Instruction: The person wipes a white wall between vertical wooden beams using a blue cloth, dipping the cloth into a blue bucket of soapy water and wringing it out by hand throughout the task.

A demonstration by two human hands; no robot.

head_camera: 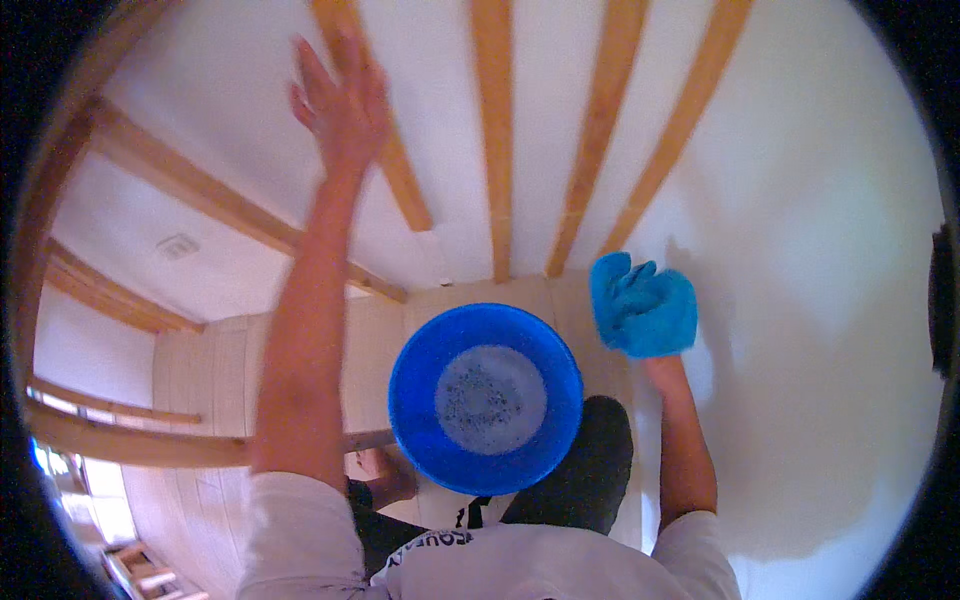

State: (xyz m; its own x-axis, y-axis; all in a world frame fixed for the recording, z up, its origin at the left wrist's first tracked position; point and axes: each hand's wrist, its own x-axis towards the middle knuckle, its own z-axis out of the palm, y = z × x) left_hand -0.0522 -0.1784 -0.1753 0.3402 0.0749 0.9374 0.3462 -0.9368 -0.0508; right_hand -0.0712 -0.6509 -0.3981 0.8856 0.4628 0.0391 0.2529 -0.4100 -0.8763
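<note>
My left hand (341, 112) is raised at the upper left with its fingers spread. It overlaps a wooden slat (405, 187); whether it touches the wood I cannot tell. A bright blue cloth (652, 315) is bunched over my right hand, hiding the fingers, and only the wrist shows below it. This hand is beside the white wall (795, 360) on the right. Between my arms is a round blue basin (409, 397) in front of my body. Inside, its pale grey contents (491, 405) are dotted with dark specks and look like foamy liquid. What supports the basin is hidden.
More wooden slats (501, 150) run along the white surface ahead. A wooden rail (142, 442) crosses at the left, over pale plank flooring (202, 360). My dark-trousered knee (600, 435) is beside the basin. A wooden frame-like object (146, 566) lies at the lower left.
</note>
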